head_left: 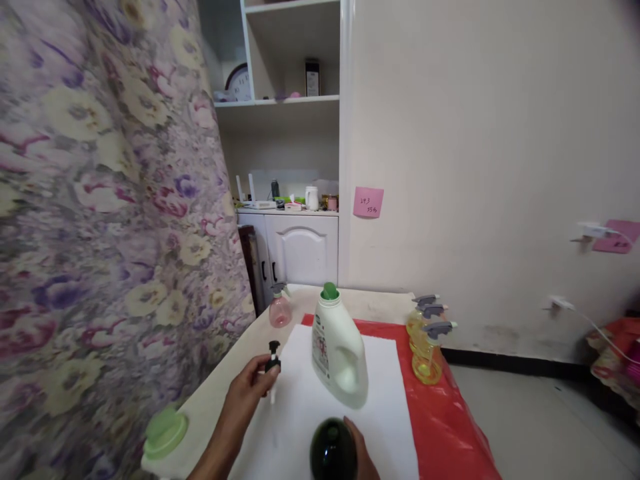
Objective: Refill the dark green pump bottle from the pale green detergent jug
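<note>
My left hand [247, 393] pinches a black pump head [273, 363] with a white tube hanging from it, held just above the white sheet [385, 400]. My right hand [363, 453] wraps round a dark green round bottle [333, 450] at the bottom edge of the view; only part of its fingers show. Just beyond both hands a white detergent jug [339, 350] with a green cap stands upright on the sheet.
A pink spray bottle [280, 308] stands at the table's far left. Three yellow spray bottles [427, 340] stand on the red cloth [450, 427] at the right. A light green lid [165, 432] sits at the near left corner. A floral curtain [100, 200] hangs on the left.
</note>
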`<state>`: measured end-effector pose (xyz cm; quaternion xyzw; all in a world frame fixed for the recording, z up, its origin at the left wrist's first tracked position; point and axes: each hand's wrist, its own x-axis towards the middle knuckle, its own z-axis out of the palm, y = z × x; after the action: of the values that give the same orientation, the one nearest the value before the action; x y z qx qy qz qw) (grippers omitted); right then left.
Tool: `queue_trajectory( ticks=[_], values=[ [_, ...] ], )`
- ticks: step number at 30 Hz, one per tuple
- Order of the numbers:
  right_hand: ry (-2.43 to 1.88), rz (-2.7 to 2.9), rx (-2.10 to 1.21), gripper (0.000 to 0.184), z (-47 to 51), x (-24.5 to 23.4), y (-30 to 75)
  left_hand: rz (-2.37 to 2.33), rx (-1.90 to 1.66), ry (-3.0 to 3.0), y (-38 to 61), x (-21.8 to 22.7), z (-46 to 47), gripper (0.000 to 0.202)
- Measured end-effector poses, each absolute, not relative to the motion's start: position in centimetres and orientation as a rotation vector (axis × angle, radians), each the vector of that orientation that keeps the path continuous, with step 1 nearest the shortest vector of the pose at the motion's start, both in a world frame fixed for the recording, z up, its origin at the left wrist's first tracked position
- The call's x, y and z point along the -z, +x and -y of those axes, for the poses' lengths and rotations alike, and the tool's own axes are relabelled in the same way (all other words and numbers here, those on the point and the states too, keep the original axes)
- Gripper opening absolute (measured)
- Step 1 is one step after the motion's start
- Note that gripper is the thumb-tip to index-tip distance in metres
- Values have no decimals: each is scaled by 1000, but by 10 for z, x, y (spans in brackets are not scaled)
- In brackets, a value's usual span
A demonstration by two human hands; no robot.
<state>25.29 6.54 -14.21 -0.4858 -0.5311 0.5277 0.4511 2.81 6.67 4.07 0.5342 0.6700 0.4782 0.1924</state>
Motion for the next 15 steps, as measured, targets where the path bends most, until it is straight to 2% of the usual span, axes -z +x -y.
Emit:
queue_trajectory(
  ticks=[3, 5, 10, 15],
  values=[
    [-1185, 1457, -1185, 107, -58, 132, 256, -1494, -1660, 1179, 57, -56, -39, 41],
    [-1129, 1464, -1157, 107, -55, 128, 257, -1378, -1768, 1077, 76, -62, -26, 42],
    [-990, 1424, -1260, 111, -57, 129, 255, -1377, -1732, 1124, 109, -61, -17, 43],
    [-1018, 1417, -1219, 119, -58, 134, 254, -1488, -1639, 1336, 119, -43, -22, 38]
  ],
)
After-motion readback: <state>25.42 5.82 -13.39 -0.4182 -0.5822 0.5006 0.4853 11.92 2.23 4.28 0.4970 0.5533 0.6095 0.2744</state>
